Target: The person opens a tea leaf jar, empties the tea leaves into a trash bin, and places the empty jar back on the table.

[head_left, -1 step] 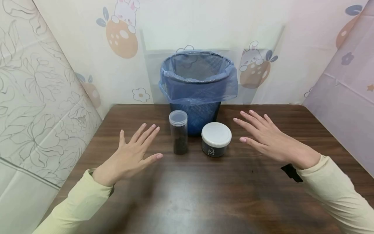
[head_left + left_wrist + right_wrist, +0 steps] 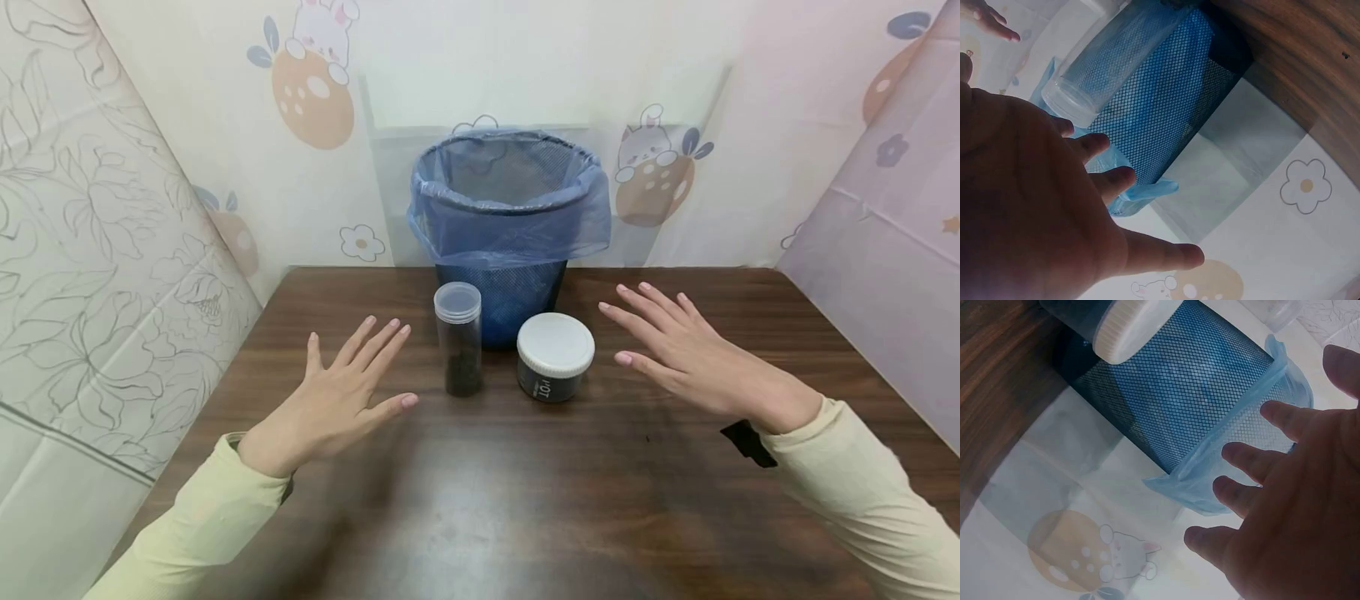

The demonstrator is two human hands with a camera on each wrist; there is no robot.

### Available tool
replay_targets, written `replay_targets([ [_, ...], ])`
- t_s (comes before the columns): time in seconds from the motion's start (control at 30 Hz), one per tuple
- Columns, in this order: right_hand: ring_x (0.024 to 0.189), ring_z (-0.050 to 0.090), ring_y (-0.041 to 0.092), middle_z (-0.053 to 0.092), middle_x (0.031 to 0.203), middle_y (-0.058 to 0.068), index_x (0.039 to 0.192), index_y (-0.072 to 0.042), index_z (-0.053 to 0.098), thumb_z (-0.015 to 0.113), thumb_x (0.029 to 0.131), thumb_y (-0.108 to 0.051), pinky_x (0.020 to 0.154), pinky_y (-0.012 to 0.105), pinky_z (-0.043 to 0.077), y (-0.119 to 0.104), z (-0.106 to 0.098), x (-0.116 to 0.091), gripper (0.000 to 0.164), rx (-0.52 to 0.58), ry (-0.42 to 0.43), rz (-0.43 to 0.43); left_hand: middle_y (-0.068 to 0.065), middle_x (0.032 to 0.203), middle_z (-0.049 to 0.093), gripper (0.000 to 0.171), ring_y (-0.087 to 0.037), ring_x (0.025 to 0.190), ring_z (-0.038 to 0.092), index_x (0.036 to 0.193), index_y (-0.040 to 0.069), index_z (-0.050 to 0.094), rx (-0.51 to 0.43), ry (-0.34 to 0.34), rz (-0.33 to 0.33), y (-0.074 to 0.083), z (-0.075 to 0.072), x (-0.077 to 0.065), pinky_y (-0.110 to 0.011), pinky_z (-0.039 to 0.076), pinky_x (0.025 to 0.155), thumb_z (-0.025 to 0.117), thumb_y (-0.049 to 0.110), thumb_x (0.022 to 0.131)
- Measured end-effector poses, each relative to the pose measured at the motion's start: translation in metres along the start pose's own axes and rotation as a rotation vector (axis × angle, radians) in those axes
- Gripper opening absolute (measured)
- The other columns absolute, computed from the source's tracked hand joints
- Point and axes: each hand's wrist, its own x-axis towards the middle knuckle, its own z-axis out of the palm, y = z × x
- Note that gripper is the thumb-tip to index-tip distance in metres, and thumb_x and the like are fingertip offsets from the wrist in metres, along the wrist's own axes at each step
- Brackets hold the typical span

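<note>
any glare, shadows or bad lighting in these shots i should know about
Head view: even light overall, with a pale glare patch on the near part of the table and a soft dark shadow beside the left sleeve; left wrist view: the palm of the left hand looks dark against the bright wall; right wrist view: the right hand is likewise in shade.

Homey rm, exact type unclear, pastel bunny-print wall cvrg (image 2: 525, 58), dk wood-grain tbl (image 2: 480, 508)
</note>
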Motion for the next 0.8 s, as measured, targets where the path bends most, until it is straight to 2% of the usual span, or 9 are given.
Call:
replay_targets([
  [0.43, 0.143, 0.006, 0.032, 0.018, 0.156, 0.012, 0.151, -0.018, 0.029, 0.053, 0.098, -0.033, 0.107, 0.061, 0.002, -0.002, -0.002, 0.000, 0.060, -0.009, -0.013, 0.010, 0.001, 0.159, 0.011, 0.078, -0.025, 0.145, 0.003, 0.155, 0.021, 0.007, 0.006, -0.002, -0.005, 0.001, -0.005, -0.002, -0.075, -0.004, 0.096, 0.038, 0.060, 0.095],
  [0.8, 0.144, 0.003, 0.031, 0.015, 0.157, 0.010, 0.151, -0.018, 0.028, 0.051, 0.098, -0.035, 0.108, 0.060, 0.001, -0.009, -0.004, 0.006, 0.060, 0.006, -0.042, 0.001, 0.002, 0.159, 0.007, 0.081, -0.021, 0.145, -0.002, 0.155, 0.022, 0.005, -0.035, -0.027, -0.004, 0.004, 0.006, 0.005, -0.071, -0.004, 0.101, 0.040, 0.062, 0.093],
])
